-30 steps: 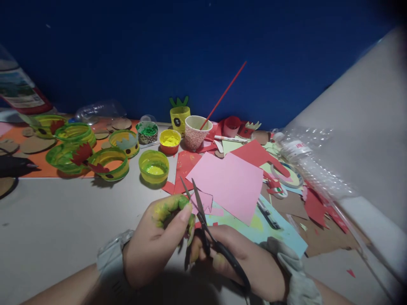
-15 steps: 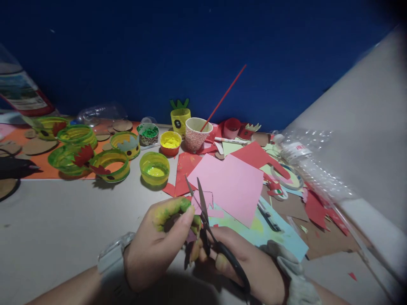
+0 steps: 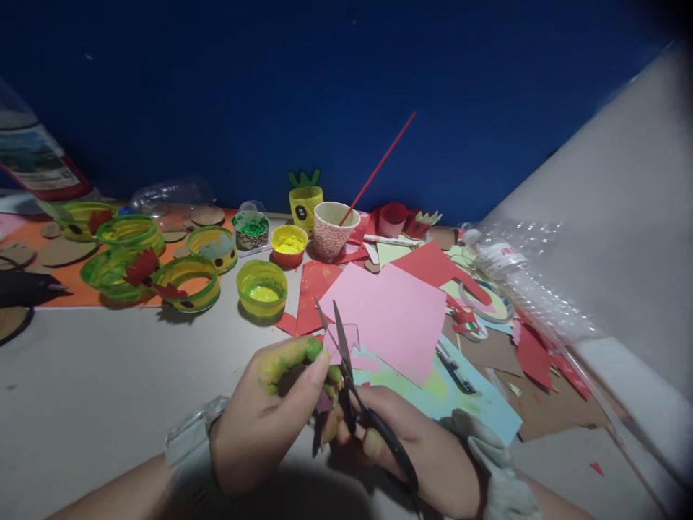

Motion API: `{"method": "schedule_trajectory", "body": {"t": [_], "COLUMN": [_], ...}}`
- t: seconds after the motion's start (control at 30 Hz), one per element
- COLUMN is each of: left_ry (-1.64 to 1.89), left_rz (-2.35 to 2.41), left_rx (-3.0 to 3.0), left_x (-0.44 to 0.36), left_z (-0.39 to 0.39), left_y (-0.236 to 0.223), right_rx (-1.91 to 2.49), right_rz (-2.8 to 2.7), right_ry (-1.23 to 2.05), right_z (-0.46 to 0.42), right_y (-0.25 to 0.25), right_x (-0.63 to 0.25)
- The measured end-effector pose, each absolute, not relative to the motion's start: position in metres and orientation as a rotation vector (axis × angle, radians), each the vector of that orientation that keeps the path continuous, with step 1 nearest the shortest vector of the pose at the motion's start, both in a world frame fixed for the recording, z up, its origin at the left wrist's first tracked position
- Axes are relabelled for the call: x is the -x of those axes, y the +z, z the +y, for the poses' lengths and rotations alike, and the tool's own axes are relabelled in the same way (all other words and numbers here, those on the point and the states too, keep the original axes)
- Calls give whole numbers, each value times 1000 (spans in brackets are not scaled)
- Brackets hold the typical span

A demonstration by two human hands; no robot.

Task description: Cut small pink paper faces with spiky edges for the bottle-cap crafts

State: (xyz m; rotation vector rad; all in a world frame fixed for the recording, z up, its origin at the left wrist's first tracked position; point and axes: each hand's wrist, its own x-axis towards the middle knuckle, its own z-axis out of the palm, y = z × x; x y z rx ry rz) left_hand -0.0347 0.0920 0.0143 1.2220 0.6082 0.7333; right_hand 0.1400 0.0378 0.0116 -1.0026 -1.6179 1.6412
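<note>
My left hand (image 3: 281, 412), smeared with green and yellow paint on its fingers, is closed on a small piece of pink paper (image 3: 323, 401) that looks dark in the shade. Most of that piece is hidden by the thumb and fingers. My right hand (image 3: 408, 440) grips black-handled scissors (image 3: 346, 361), whose blades point up and stand slightly apart. Behind the blades is pink paper with a drawn outline (image 3: 351, 336); I cannot tell whether it joins the held piece. A large pink sheet (image 3: 390, 314) lies just beyond the scissors.
Green-yellow painted rings (image 3: 187, 282) stand at left on orange paper (image 3: 124, 292). A green-yellow bowl (image 3: 262, 289), yellow paint cup (image 3: 289, 245), green paint cup (image 3: 252, 230) and patterned cup with a red stick (image 3: 331, 235) stand ahead. At right lie a cutter (image 3: 455, 367), paper scraps and a plastic bottle (image 3: 535, 285).
The view shifts very slightly. Both hands and the scissors keep almost the same pose, and nothing else has visibly moved.
</note>
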Motion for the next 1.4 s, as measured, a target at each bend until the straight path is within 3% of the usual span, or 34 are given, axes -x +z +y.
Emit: {"method": "schedule_trajectory", "body": {"t": [1.4], "left_ry": [798], "left_rz": [744], "left_rx": [-1516], "left_x": [38], "left_z": [90], "left_y": [6], "right_rx": [1126], "right_rz": [-1547], "right_ry": [1674], "right_z": [38], "right_y": [19], "right_x": [-138]}}
